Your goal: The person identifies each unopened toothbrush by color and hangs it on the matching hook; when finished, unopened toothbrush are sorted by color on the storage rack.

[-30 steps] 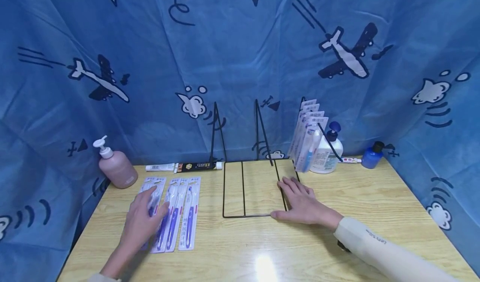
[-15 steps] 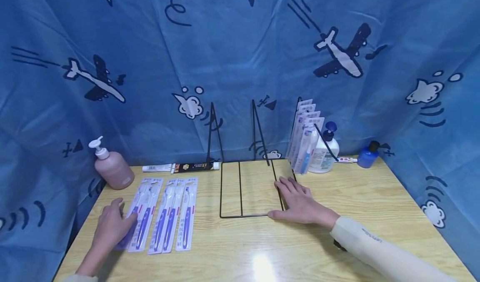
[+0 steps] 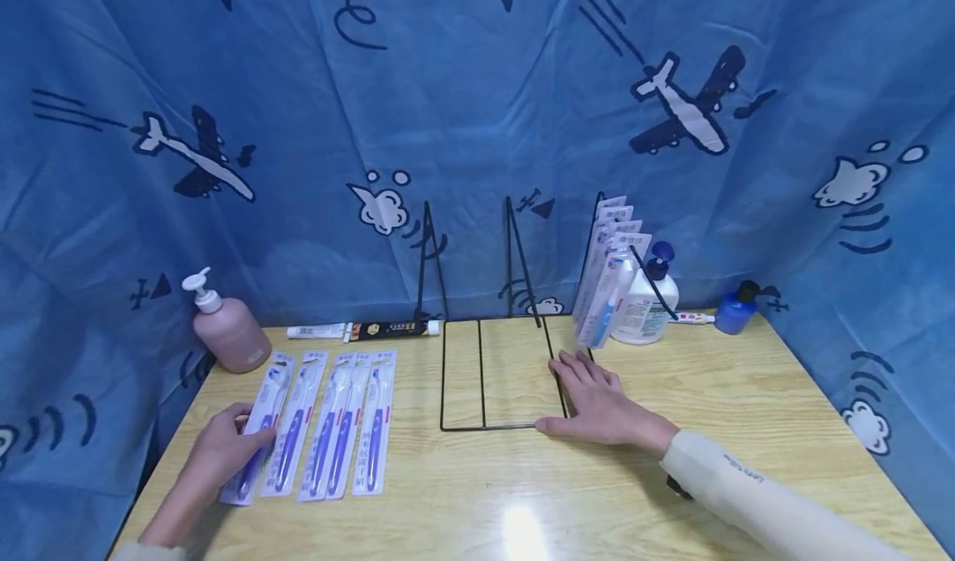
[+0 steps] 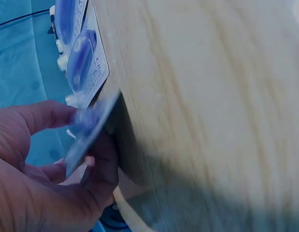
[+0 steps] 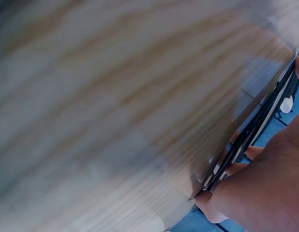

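My left hand (image 3: pixel 218 455) pinches the lower part of the leftmost packaged toothbrush (image 3: pixel 270 389), a purple one on a pale card. In the left wrist view, thumb and fingers hold this toothbrush pack (image 4: pixel 94 133) by its sides, its near end tilted up off the table. Several more purple toothbrush packs (image 3: pixel 375 428) lie in a row to its right. My right hand (image 3: pixel 597 403) rests with fingers spread on the right side of a black wire display rack (image 3: pixel 482 370). Seen from the right wrist, thumb and fingertips touch the rack's wires (image 5: pixel 246 137).
Several packaged toothbrushes (image 3: pixel 613 292) hang on the rack's right prong; its other two prongs (image 3: pixel 515 254) are bare. Behind stand a pink pump bottle (image 3: pixel 233 335), toothpaste tubes (image 3: pixel 391 331), a white pump bottle (image 3: pixel 647 308) and a blue bottle (image 3: pixel 734 311). A blue curtain (image 3: pixel 477 113) backs the table.
My left hand has moved left from above the toothbrush packs to the leftmost one and taken hold of it, shifting it slightly. The right hand stays on the rack.
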Motion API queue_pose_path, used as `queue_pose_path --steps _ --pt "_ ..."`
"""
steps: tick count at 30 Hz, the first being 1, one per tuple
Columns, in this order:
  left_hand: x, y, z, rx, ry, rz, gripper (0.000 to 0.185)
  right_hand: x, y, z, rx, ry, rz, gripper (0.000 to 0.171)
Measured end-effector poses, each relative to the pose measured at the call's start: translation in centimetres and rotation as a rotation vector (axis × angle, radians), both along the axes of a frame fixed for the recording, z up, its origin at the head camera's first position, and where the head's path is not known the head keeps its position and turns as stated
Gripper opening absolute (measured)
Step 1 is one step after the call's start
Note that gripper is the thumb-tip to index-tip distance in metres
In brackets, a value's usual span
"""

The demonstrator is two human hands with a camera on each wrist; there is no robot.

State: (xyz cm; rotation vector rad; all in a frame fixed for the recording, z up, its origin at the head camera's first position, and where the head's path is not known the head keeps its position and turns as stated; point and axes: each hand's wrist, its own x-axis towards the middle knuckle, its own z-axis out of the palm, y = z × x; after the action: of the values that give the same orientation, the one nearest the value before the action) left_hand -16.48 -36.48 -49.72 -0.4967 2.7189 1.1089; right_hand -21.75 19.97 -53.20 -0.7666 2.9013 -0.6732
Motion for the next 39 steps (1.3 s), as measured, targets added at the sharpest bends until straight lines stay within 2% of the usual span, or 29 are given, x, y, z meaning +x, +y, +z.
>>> queue_pose_path --steps 4,8,11,16,22,27,31,35,39 --pt "0.2 0.2 0.3 0.014 0.017 0.025 0.059 0.2 0.0 0.8 0.009 -0.012 -0.002 0.109" --pt "0.5 0.7 0.9 0.063 0.041 0.062 0.061 0.3 -0.1 1.1 0.017 -0.021 0.004 0.108" --pt "0.8 1.6 1.7 0.09 0.103 0.078 0.061 0.3 -0.1 1.0 0.017 -0.023 0.006 0.108" --pt "1.6 4.3 3.6 0.151 0.205 0.104 0.059 0.2 -0.1 0.9 0.012 -0.017 0.002 0.108" --pt "2.8 8.1 5.5 0.292 0.295 0.017 0.057 -0.1 0.2 -0.3 -0.008 0.038 0.014 0.109" --pt "3.6 11.2 6.6 0.416 0.453 -0.057 0.044 0.1 -0.2 0.4 -0.001 0.005 0.001 0.111" --pt "4.5 13.4 7.1 0.498 0.58 -0.093 0.035 0.1 -0.3 0.6 0.026 -0.018 -0.002 0.111" --pt "5.3 15.4 7.4 0.577 0.654 -0.119 0.034 0.2 -0.3 0.7 0.04 -0.028 -0.01 0.111" --pt "6.0 17.4 7.5 0.668 0.707 -0.194 0.033 0.2 -0.2 0.8 0.035 -0.023 -0.007 0.11"
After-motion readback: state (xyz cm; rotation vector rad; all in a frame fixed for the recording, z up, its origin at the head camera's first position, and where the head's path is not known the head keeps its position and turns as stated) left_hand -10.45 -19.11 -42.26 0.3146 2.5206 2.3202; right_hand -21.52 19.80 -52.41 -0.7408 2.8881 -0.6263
